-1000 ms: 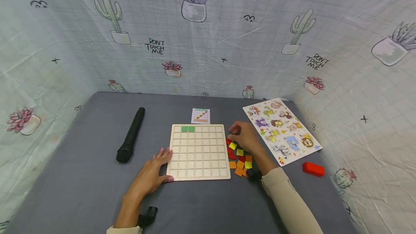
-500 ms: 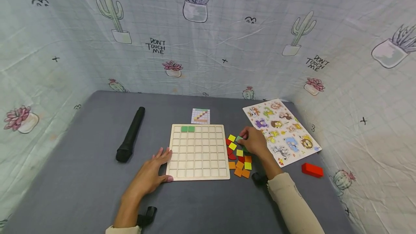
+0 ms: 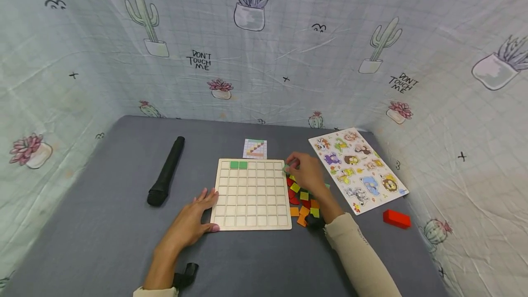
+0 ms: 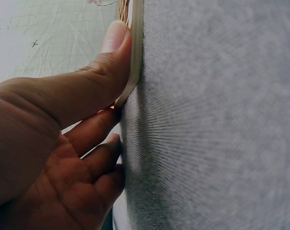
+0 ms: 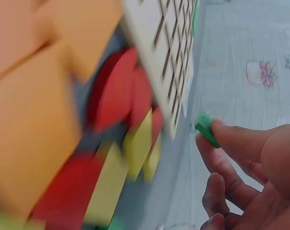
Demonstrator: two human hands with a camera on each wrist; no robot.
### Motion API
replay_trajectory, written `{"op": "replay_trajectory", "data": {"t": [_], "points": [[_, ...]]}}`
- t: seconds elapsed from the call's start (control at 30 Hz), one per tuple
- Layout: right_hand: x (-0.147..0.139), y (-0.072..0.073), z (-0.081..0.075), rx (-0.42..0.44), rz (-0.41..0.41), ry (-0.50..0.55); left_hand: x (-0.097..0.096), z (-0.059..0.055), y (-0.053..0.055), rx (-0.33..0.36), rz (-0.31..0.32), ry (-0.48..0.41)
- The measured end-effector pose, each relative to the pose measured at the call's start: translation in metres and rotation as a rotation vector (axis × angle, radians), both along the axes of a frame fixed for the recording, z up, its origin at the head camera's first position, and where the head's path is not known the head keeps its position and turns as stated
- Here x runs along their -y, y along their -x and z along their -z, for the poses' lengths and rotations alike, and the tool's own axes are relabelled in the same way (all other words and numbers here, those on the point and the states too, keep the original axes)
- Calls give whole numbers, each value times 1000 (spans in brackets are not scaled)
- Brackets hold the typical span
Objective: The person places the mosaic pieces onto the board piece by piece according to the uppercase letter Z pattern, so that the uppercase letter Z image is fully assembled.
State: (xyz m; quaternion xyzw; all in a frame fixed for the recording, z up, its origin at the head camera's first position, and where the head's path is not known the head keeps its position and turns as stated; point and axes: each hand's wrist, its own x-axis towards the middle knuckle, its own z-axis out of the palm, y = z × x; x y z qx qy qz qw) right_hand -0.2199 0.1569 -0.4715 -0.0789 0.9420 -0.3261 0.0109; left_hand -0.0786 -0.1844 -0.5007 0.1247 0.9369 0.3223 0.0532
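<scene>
A pale wooden grid board [image 3: 253, 196] lies on the table, with two green square tiles [image 3: 239, 165] in its far row. My left hand [image 3: 191, 219] rests at the board's left edge, thumb near the front corner and fingers spread farther up the side. In the left wrist view the thumb [image 4: 117, 43] touches the board's edge. Just past the board's far right corner, my right hand [image 3: 307, 173] pinches a green tile [image 5: 207, 129] between thumb and fingertip. Below that hand lie several loose tiles [image 3: 304, 196] in orange, yellow and red, partly hidden by the wrist.
A small pattern card [image 3: 255, 149] lies behind the board. To the left is a black microphone [image 3: 167, 173]. An animal picture board [image 3: 359, 171] lies at the right, with a red block [image 3: 397, 218] in front of it. Printed cloth [image 3: 264, 58] surrounds the table.
My right hand has picked up a green tile from the pile and carried it left to the board's far right corner. The left hand stays in place.
</scene>
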Motion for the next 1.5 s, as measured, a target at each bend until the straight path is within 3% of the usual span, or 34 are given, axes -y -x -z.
{"op": "replay_trajectory", "data": {"t": [0.13, 0.43, 0.57, 0.87, 1.03, 1.23, 1.5], "points": [[25, 7, -1, 5, -9, 20, 0, 1, 0, -1, 1, -3], [69, 26, 1, 90, -15, 179, 2, -1, -1, 19, -1, 6], [81, 31, 6, 137, 15, 113, 1, 0, -1, 25, -13, 2], [99, 36, 11, 148, 30, -30, 0, 1, -2, 27, -21, 8], [98, 34, 11, 132, -2, -9, 1, 1, -2, 7, -5, 1], [83, 29, 9, 142, -50, 100, 3, 1, -1, 4, 1, -4], [43, 15, 7, 98, -13, 161, 2, 1, -1, 10, 0, -9]]}}
